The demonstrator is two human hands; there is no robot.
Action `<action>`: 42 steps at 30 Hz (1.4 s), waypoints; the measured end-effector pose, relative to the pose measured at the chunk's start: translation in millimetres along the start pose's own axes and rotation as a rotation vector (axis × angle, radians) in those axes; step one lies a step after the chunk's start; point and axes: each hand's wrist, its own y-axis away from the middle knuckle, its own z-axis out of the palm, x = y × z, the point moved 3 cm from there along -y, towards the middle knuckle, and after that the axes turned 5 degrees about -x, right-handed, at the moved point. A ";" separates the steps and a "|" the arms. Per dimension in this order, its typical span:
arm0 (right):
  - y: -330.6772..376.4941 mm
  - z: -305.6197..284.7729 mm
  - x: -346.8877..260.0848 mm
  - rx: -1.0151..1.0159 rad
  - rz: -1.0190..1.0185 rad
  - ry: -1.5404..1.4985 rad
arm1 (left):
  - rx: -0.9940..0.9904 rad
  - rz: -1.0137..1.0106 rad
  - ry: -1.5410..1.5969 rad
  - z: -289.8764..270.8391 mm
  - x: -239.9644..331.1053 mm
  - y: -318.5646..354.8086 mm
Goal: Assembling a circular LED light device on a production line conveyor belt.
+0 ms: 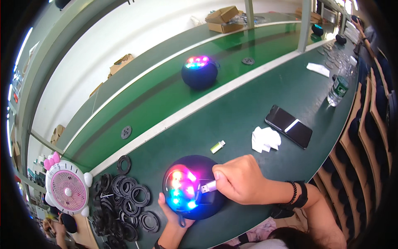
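Note:
A round, dark blue speaker [191, 211] with a glowing multicoloured light face rests on the green workbench in front of me. My left hand [173, 216] steadies it from the lower left, thumb up along its side and the other fingers mostly hidden. In a pinch, my right hand [241, 181] holds a USB stick [210, 186], its metal plug pointing left at a dark recessed panel on the speaker. I cannot tell whether the plug touches a port. Beyond the speaker lies a green USB stick [217, 147].
Several black rings [124, 199] are heaped left of the speaker, beside a pink and white fan [67, 189]. A phone [289, 125], crumpled tissue [265, 139] and water bottle [338, 90] are to the right. Another lit speaker [200, 74] stands on the green conveyor belt [155, 103].

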 end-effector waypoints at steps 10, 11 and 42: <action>3.3 -8.3 -5.9 -0.060 0.020 -0.041 | -0.165 -0.192 0.265 10.9 -10.3 1.4; 3.0 -8.1 -5.6 -0.058 0.021 -0.043 | -0.123 -0.089 0.141 6.7 -9.1 2.3; 9.7 2.9 10.9 0.149 -0.099 0.081 | -0.104 0.341 -0.454 0.8 5.9 14.8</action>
